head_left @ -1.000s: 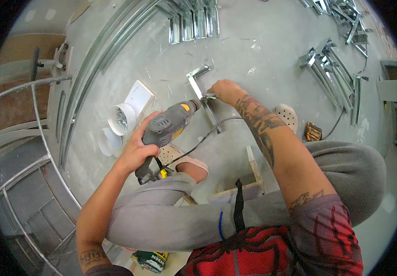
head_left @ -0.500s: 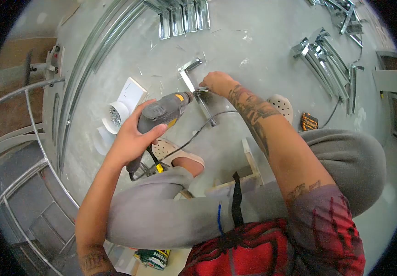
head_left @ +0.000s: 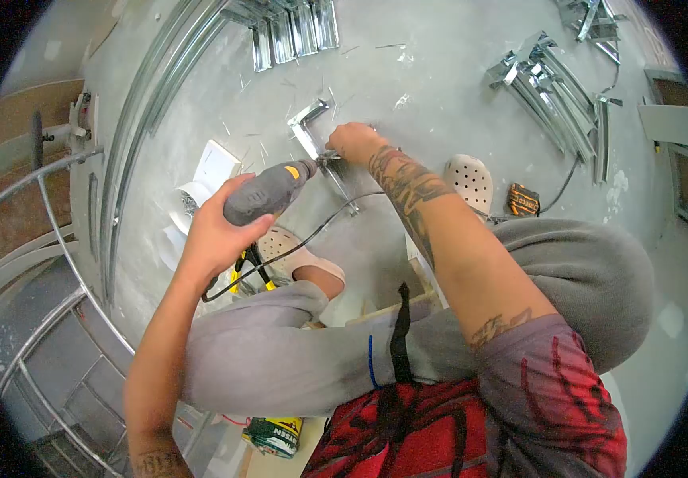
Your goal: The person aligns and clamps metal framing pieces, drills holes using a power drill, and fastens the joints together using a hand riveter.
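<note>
A grey power drill [head_left: 260, 197] is gripped in my left hand [head_left: 218, 231], its nose pointing up and right. The chuck meets a shiny bent metal bracket [head_left: 305, 137] lying on the floor. My right hand [head_left: 356, 145] is closed on the bracket's middle beside the chuck; the fingertips and the exact contact spot are partly hidden. One end of the bracket bends toward the upper right, and a straight leg runs down to the right. The drill's black cord [head_left: 324, 225] crosses the floor below the bracket.
Long metal profiles [head_left: 133, 135] lie at left, with cut channel pieces [head_left: 296, 36] at top and a bracket pile [head_left: 547, 95] at right. A white tub [head_left: 192, 195], a yellow-black tool [head_left: 254, 267] and a tape measure [head_left: 523, 200] are nearby. Metal railing [head_left: 65, 255] stands at left.
The view has shifted slightly, moving most things left in the picture. My left hand and the drill have tilted a little, uncovering more of the yellow-black tool. Both hands stay at the bracket.
</note>
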Demonstrator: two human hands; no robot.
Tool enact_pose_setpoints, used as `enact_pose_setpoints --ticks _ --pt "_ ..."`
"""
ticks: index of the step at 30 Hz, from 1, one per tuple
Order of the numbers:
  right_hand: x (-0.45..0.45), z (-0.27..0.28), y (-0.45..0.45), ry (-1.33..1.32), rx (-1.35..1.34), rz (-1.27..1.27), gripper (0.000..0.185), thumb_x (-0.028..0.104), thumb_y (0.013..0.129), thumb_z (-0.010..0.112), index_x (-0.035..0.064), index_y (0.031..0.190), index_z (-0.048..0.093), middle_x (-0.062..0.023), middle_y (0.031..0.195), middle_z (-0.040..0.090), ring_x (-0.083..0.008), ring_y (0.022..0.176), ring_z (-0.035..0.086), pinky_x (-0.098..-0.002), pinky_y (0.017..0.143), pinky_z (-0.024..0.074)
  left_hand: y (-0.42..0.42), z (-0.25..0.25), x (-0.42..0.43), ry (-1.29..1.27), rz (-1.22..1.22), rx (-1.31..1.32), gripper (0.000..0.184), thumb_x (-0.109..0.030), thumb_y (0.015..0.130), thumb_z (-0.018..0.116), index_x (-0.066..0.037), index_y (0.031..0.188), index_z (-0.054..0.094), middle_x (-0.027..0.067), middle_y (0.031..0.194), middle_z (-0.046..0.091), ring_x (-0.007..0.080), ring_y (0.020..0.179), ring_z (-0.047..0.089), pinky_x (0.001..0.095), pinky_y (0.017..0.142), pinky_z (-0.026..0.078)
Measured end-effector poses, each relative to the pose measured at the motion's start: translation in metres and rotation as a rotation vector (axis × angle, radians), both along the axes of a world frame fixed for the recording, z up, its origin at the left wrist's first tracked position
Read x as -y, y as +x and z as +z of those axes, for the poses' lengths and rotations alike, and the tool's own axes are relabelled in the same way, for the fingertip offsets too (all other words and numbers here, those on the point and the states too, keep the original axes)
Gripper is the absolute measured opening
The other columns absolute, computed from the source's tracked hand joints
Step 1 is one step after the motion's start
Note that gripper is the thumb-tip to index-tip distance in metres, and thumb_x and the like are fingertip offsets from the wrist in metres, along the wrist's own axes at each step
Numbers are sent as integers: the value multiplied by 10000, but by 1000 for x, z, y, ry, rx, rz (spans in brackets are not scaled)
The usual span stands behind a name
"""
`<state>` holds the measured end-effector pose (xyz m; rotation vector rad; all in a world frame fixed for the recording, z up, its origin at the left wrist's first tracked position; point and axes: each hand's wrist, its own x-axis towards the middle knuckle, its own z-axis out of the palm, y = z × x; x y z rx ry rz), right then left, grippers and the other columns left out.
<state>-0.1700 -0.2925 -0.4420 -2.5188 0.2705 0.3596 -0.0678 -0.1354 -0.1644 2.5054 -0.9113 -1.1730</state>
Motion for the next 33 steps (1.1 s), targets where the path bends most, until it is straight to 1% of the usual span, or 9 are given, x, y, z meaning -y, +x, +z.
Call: enact_pose_setpoints --ticks 6,9,11,21,23,26,27,30,33 --pt "-1 -7 3 -59 -14 71 176 126 838 590 75 939 724 -141 985 702 -302 939 686 -387 806 561 1 -3 -1 8 157 -62 585 -213 726 769 -45 1248 566 168 1076 675 233 985 658 332 875 496" --pt "1 -5 1 -37 -5 92 176 128 834 595 85 945 725 -139 991 701 -307 951 682 -385 816 559 -2 -2 2 62 87 -25 594 -214 727 768 -47 1257 560 171 1071 676 231 979 660 332 872 498" --pt "3 -5 3 -45 -9 119 178 128 831 601 86 956 721 -141 993 700 -305 963 678 -383 825 556 -5 -5 -6 -39 29 11 604 -217 730 767 -51 1270 551 169 1067 677 231 978 662 331 872 499" --pt "-1 4 -2 -151 15 130 160 125 833 603 92 946 712 -116 967 704 -289 947 684 -383 813 557 -6 -17 -32 -126 57 -10 608 -194 731 767 -55 1280 543 156 1071 677 231 990 661 329 875 497" --pt "1 4 -3 -162 35 152 297 72 832 541 203 1066 669 -87 903 683 -290 872 673 -384 769 550 -2 -17 -32 -137 40 7 599 -190 734 764 -51 1274 544 153 1066 679 227 979 662 335 867 498" --pt "2 0 -1 -94 -8 143 282 67 830 544 195 1054 660 -85 885 679 -293 863 671 -383 768 548 -2 -23 -24 -112 22 11 600 -229 731 761 -70 1270 549 172 1064 678 262 977 668 354 861 501" --pt "3 3 -1 -102 -7 155 282 67 830 544 195 1054 660 -85 885 679 -293 863 671 -383 768 548 -6 -16 -15 107 -48 22 599 -248 742 758 -70 1272 543 170 1147 652 253 1055 640 334 919 474" --pt "2 8 -1 -214 13 219 177 133 850 576 148 979 696 -90 970 696 -282 907 690 -387 781 562 -9 -19 -16 -23 -135 89 617 -264 729 770 -73 1270 544 188 1146 650 292 1064 640 341 903 483" --pt "9 15 0 -105 21 175 182 129 852 572 138 990 691 -97 965 696 -289 904 688 -388 780 562 9 -10 -7 2 -61 -17 612 -256 738 768 -76 1278 542 149 1097 663 235 1008 638 341 893 485"
